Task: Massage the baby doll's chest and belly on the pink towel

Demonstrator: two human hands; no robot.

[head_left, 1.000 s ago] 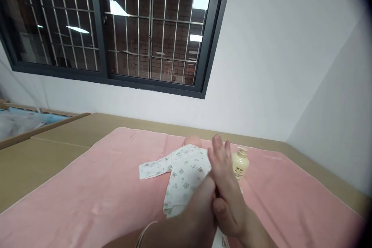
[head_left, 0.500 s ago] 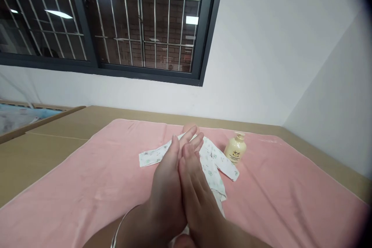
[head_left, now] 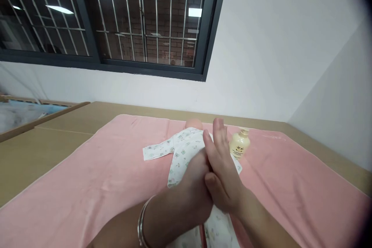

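Observation:
My left hand (head_left: 195,186), with a silver bracelet (head_left: 141,221) at its wrist, presses against the palm side of my right hand (head_left: 228,174). The right hand's fingers are stretched upward; the left hand's fingers are hidden behind it. No object shows between the two hands. Beneath and behind them lies a white baby outfit (head_left: 181,161) with a small print, one sleeve spread to the left. At its collar is a rounded pinkish head (head_left: 194,124), like a doll's. A pale yellow pump bottle (head_left: 240,145) stands just right of the hands.
A pink blanket (head_left: 122,178) covers most of the wooden surface (head_left: 66,128). Behind is a white wall (head_left: 255,46) with a dark-framed, barred window (head_left: 145,19). To the left, a wooden rim borders a compartment with blue and whitish material (head_left: 29,110).
My hands have shifted right and turned against each other; the left palm, in view before, has turned away. More of the outfit and the head now shows. The bottle stays upright on the blanket.

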